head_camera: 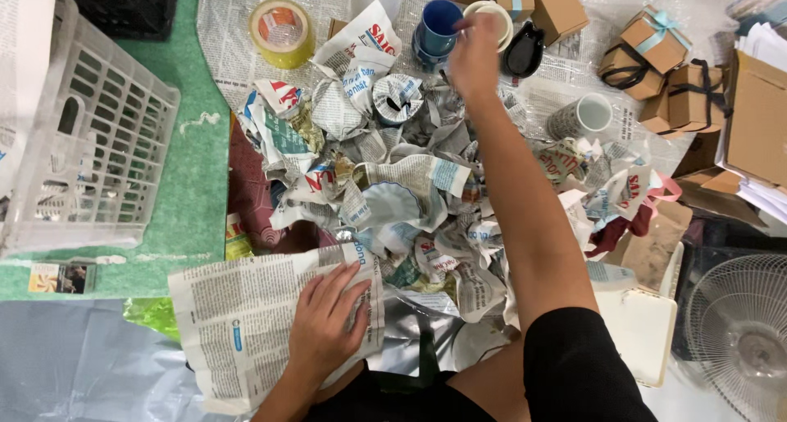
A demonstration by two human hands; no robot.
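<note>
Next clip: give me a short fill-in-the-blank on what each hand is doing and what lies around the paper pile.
1. The left hand lies flat on a sheet of ____.
2. The right hand reaches to a white cup that stands right beside a ____ cup.
3. The roll of tape near the top is ____ in colour.
4. The white plastic basket lies to the ____ of the crumpled paper pile.

Missing words: newspaper; blue; yellow; left
</note>
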